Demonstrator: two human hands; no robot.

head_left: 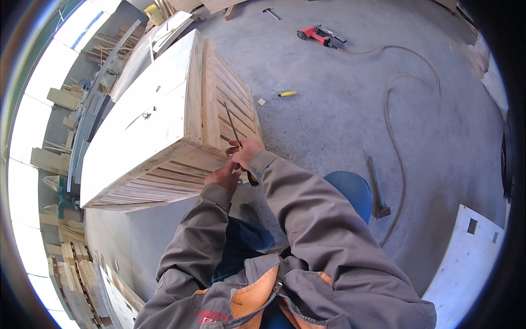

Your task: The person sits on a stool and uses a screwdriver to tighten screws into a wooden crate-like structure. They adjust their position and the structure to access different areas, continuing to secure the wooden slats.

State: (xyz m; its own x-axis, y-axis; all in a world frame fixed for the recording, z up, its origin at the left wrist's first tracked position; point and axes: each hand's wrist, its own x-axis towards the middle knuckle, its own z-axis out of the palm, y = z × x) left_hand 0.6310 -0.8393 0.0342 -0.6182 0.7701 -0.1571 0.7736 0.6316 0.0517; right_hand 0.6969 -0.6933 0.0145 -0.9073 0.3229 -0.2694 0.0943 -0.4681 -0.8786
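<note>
A slatted wooden crate (189,145) with a pale flat top stands on the left, its near corner in front of me. My right hand (250,151) is closed around a screwdriver (232,125). Its long thin shaft points away across the slatted side, and part of a black and yellow handle shows below the hand. Close beside it, my left hand (222,176) is at the crate's lower corner with its fingers bent together near the right fingers. Whatever is between the left fingertips is too small or hidden to name.
On the concrete floor lie a red nail gun (315,34) with an air hose (389,109), a yellow-handled tool (286,94), a hammer (377,189) by my knee and another hammer (271,13) farther off. A white panel (466,268) stands right; stacked timber (79,279) lies left.
</note>
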